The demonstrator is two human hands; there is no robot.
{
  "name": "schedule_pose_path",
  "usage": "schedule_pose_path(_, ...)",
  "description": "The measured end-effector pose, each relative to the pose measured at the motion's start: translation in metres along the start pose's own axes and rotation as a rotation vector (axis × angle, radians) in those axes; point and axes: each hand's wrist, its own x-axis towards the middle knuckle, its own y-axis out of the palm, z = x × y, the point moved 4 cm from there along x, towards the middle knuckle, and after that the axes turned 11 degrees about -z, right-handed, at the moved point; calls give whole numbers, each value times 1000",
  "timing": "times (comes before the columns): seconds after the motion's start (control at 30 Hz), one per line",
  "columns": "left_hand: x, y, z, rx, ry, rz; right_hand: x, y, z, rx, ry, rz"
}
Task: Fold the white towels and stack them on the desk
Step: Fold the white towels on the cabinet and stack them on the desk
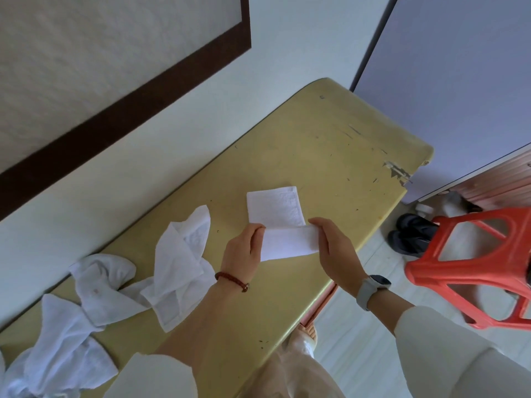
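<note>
A white towel [287, 241] is held above the yellow desk [330, 156], its near part doubled over toward me. My left hand [244, 248] pinches its left edge and my right hand [334, 248] pinches its right edge. The towel's far half [274, 206] lies flat on the desk. Several crumpled white towels lie to the left: one [181, 262] beside my left forearm, another [100, 285] further left, and more [63, 354] at the desk's near left end.
A wall with a dark-framed panel [123, 110] runs along the desk's far side. A red plastic stool [471, 265] stands on the floor to the right, with dark shoes [408, 234] behind it. The desk's right edge has chipped paint [398, 170].
</note>
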Motion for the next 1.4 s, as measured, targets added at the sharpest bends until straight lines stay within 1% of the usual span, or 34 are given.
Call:
schedule_pose_path(0.1, 22, 6, -2, -48, -84, -10, 22, 7, 5, 54, 116, -42)
schedule_pose_path(0.2, 42, 12, 3, -159, -245, -9, 45, 19, 1, 91, 239, -66)
schedule_pose_path(0.27, 53, 15, 7, -246, -332, 7, 59, 28, -4, 62, 283, -50)
schedule_pose_path(0.4, 72, 17, 20, -259, -342, 99, 81, 41, -9, 37, 329, -26)
schedule_pose_path(0.53, 81, 17, 36, -261, -409, 99, 86, 49, -10, 74, 321, 17)
schedule_pose_path(0.63, 85, 18, 42, -229, -414, 93, 86, 53, -16, 32, 314, 4)
schedule_pose_path(0.73, 90, 21, 49, -173, -412, 151, 92, 54, -20, 27, 341, -30)
schedule_pose_path(0.83, 96, 22, 54, -115, -418, 179, 101, 58, -19, -18, 311, -10)
schedule_pose_path(0.97, 104, 23, 52, -18, -369, 139, 110, 66, -21, -110, 285, 12)
schedule_pose_path(1.2, 106, 26, 46, 42, -270, 46, 116, 74, -25, -179, 270, 15)
schedule_pose_path(1.4, 107, 34, 53, 163, -286, 68, 118, 76, -23, -251, 236, 32)
